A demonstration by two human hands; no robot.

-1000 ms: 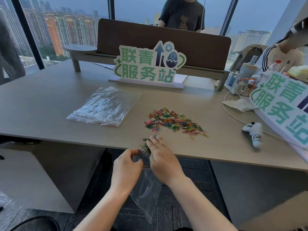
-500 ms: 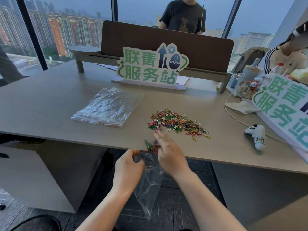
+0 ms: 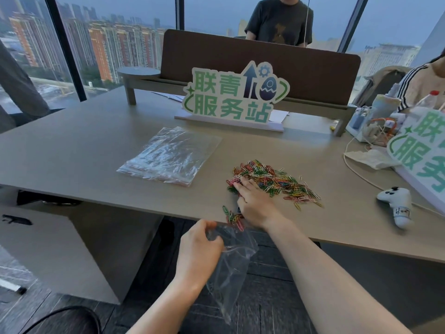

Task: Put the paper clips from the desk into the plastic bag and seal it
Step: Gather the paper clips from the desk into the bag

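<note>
- The left hand [image 3: 199,247] is below the desk [image 3: 72,160] edge, fingers and thumb curled, pinching the mouth of a clear bag [image 3: 231,268] that hangs down from it.
- The bag's top rim sits just under the desk edge, right below a small bunch of clips [image 3: 232,216] lying at the edge.
- The right hand [image 3: 252,206] lies on the desk, palm down, fingers stretched out and slightly spread, holding nothing.
- Its fingertips [image 3: 240,185] touch the near left corner of the main pile [image 3: 272,182] of coloured clips; the rest of the pile spreads right and away from the fingers.
- The small bunch lies just left of the right hand's heel, between that hand and the bag's mouth.
- A stack of spare bags [image 3: 171,155] lies flat on the desk, left of the pile and apart from both hands.
- A sign [image 3: 236,97] stands behind the pile; a white controller [image 3: 397,208] lies far right.
</note>
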